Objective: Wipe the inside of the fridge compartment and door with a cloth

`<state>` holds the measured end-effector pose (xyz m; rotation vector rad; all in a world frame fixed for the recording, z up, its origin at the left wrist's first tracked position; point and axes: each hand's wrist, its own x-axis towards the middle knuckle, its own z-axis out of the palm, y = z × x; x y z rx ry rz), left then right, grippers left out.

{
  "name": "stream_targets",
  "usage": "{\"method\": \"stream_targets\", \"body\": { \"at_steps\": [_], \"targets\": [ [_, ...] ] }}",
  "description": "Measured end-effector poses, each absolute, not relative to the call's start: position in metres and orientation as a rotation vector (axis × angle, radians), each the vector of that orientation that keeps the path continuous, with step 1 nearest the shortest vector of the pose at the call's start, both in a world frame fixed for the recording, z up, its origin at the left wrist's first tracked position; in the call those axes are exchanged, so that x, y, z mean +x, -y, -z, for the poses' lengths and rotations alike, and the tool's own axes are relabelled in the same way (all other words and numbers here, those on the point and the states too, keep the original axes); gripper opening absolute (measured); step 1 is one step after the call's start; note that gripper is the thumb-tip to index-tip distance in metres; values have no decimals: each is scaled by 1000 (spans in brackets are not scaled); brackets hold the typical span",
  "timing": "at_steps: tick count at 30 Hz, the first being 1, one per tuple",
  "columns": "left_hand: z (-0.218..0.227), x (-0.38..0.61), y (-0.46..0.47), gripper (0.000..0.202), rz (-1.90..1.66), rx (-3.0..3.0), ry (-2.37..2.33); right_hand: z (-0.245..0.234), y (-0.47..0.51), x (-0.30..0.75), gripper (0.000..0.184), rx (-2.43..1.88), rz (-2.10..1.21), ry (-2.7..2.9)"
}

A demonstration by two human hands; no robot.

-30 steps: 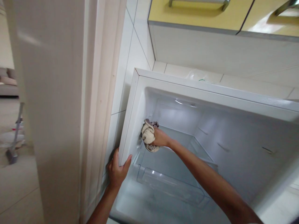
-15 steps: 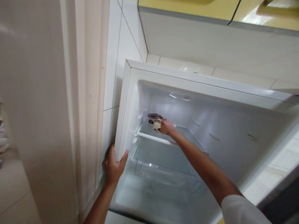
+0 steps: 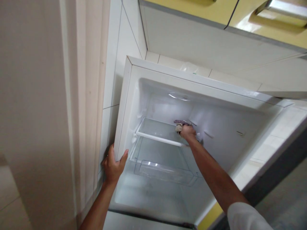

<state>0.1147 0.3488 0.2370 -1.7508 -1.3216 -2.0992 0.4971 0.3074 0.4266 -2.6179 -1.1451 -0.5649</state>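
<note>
A white refrigerator (image 3: 122, 105) stands open in front of me. My left hand (image 3: 114, 164) grips its left edge, the thumb on the front rim and the fingers around the outer side, partly hidden. Inside, my right hand (image 3: 188, 131) is closed on a bunched cloth (image 3: 179, 128), beige and greyish purple, part of which hangs beyond the fingers. It is at the right part of the upper glass shelf (image 3: 155, 129), near the right inner wall. Whether the cloth presses on the glass, I cannot tell.
A lower shelf with a clear plastic front (image 3: 165, 172) sits under the upper one. Yellow cabinets (image 3: 192, 9) hang overhead. A pale door frame (image 3: 88, 95) and white tiles (image 3: 111, 80) stand close on the left. Along the right is a dark edge (image 3: 275, 172).
My right hand has moved the cloth from the left part of the upper shelf to its right part. My left hand keeps its grip. The view has shifted slightly.
</note>
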Motion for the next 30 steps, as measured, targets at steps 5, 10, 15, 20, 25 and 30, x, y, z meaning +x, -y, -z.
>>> {"method": "stream_targets", "body": {
  "at_steps": [5, 10, 15, 20, 25, 30],
  "targets": [
    [-236, 115, -350, 66, 2103, -1781, 1361, -429, -295, 459, 42, -2699, 408, 1112],
    [-239, 116, -347, 67, 2186, -1804, 1369, -431, -253, 434, 42, -2721, 331, 1203],
    [-243, 119, -342, 68, 2245, -1778, 1393, -438, -227, 410, 36, -2654, 335, 1482],
    [-244, 121, -340, 70, 2255, -1751, 1381, -441, -228, 371, 40, -2387, 367, 1858],
    [-243, 120, -340, 67, 2266, -1763, 1335, -447, -244, 347, 39, -1877, 197, 1872],
    [-239, 120, -343, 64, 2241, -1751, 1330, -467, -286, 370, 83, -1742, 374, 1491]
  ]
}}
